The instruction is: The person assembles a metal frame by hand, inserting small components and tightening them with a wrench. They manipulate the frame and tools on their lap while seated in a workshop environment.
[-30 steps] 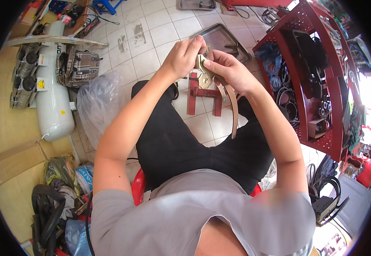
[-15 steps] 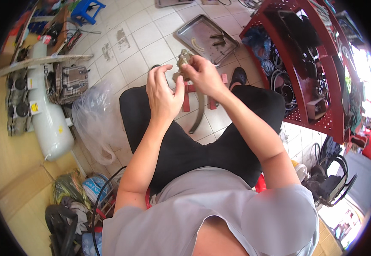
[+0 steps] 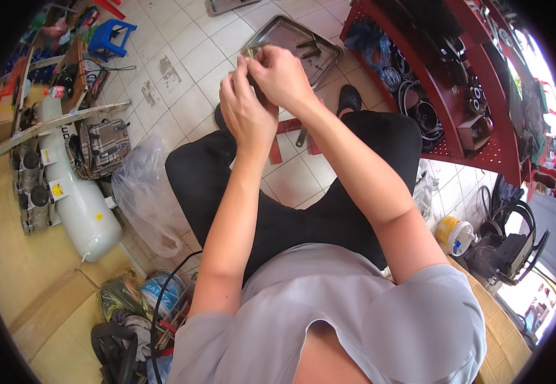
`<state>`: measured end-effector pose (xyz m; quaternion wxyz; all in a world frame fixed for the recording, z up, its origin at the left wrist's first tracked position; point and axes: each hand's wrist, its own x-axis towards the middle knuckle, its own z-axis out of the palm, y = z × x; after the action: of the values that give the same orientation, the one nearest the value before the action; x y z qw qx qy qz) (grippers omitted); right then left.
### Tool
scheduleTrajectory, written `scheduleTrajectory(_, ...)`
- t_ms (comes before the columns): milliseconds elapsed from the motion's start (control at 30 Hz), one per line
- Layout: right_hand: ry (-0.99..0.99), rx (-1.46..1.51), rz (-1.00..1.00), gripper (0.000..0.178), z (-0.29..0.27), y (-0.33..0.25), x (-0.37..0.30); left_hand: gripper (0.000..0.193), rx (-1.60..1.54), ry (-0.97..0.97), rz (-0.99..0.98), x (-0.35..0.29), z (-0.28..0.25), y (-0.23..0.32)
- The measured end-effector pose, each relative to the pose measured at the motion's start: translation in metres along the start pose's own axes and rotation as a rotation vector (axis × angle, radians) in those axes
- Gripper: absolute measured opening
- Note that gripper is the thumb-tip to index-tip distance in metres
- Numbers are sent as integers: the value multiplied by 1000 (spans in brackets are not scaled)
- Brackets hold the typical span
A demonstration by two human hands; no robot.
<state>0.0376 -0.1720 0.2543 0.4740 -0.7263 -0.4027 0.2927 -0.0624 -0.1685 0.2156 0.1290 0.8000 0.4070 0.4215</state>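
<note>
I pinch a small metal part (image 3: 252, 52) between both hands, my left hand (image 3: 247, 109) and right hand (image 3: 283, 78) closed on it above my knees. Open tiled floor (image 3: 188, 70) lies beyond. Since earlier my hands have lifted farther forward, over the metal tray (image 3: 290, 35). A red rack (image 3: 457, 96) crowds my right.
</note>
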Motion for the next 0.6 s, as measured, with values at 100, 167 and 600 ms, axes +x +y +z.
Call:
scheduleTrajectory(100, 112, 21, -79, 35, -4, -5, 16, 60, 11, 69, 46, 22, 1, 7)
scheduleTrajectory(167, 108, 91, -72, 35, -10, -15, 20, 55, -11, 168, 109, 34, 6, 0)
scheduleTrajectory(600, 277, 197, 83, 34, 12, -1, 23, 42, 6, -41, 276, 55, 3, -40)
